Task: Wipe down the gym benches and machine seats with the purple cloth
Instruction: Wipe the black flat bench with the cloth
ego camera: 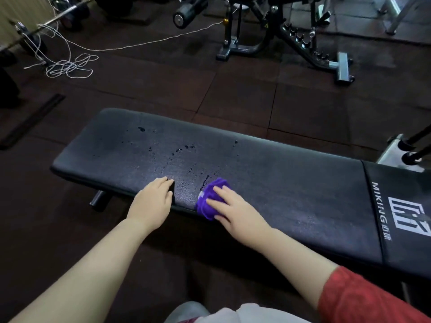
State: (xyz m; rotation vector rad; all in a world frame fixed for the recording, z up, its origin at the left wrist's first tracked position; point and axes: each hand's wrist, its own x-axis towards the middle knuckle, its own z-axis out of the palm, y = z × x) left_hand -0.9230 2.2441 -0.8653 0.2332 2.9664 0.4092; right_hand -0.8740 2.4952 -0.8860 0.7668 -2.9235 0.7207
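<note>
A long black padded bench (268, 173) runs across the middle of the view, with dark wet droplets scattered over its left half. Near its front edge lies a bunched purple cloth (211, 199). My right hand (235, 209) presses down on the cloth with its fingers spread over it. To the left of the cloth, my left hand (151, 201) rests on the bench's front edge, fingers lying flat on the pad and thumb over the side. White lettering marks the bench's right section.
Dark rubber floor tiles surround the bench. A black adjustable bench frame (291, 40) stands behind. A tangled white cord (70, 66) lies on the floor at the back left beside a barbell (46, 22). Metal machine parts (401, 150) sit at the right.
</note>
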